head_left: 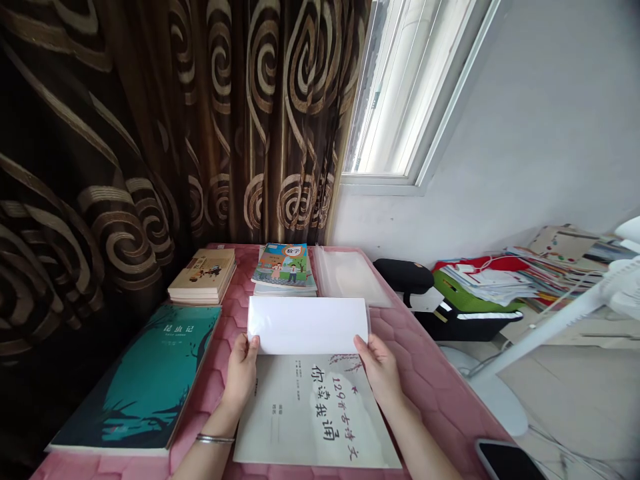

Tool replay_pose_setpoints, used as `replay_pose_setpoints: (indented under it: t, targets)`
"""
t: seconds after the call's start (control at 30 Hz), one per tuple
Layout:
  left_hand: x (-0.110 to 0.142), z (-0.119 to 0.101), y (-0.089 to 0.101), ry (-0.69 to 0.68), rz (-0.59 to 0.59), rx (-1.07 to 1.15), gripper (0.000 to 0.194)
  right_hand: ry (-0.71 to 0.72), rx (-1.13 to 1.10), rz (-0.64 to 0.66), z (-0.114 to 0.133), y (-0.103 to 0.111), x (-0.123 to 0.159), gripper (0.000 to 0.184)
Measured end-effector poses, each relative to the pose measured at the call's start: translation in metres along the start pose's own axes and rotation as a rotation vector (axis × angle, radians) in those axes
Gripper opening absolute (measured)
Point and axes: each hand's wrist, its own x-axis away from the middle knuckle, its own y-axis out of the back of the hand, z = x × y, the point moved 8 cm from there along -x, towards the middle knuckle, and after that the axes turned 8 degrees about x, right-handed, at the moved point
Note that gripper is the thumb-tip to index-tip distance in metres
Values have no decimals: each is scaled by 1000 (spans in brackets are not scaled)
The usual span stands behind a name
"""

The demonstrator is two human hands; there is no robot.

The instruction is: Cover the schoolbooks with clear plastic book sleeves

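Note:
My left hand [242, 365] and my right hand [381, 367] pinch the two lower corners of a white sheet [307, 325], thumbs on top. Clear plastic shows along the sheet's side edges. Just below it, between my forearms, a pale book [300, 407] lies on the pink quilted surface [425, 393], its printed title turned sideways. The sheet hides the book's far edge, so I cannot tell whether the two are joined. A bracelet circles my left wrist.
Left lies a large teal book [145, 373], with a stack of tan books [203, 275] behind it. Farther back are textbooks [284, 265] and clear plastic covers [353, 277]. A phone [507, 460] rests at the right edge, near a white lamp stand [545, 330].

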Motion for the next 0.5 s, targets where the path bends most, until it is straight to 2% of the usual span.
replay_pose_setpoints:
  t: [0.1,0.17,0.27,0.33,0.37,0.4,0.5]
  targets:
    - [-2,6,2,13,8,-37,46,-4,-47,11,-1,-2,-1,49]
    - [-4,1,8,-43,-33,-116,42,-8,-94,22,-1,-4,-2,47]
    - [3,-33,14,-302,-161,-411,31,-12,-145,18,1,-4,-3,42]
    - [20,-61,-2,-485,-124,-624,25,-8,-148,4,1,-3,-4,41]
    - [31,-68,-17,-535,-12,-697,22,-2,-142,-7,1,-2,-4,40]
    - [45,-71,-36,-563,155,-748,21,7,-133,-16,1,-1,-5,40]
    - [104,-53,-87,-575,684,-872,31,32,-115,-24,1,0,-4,39]
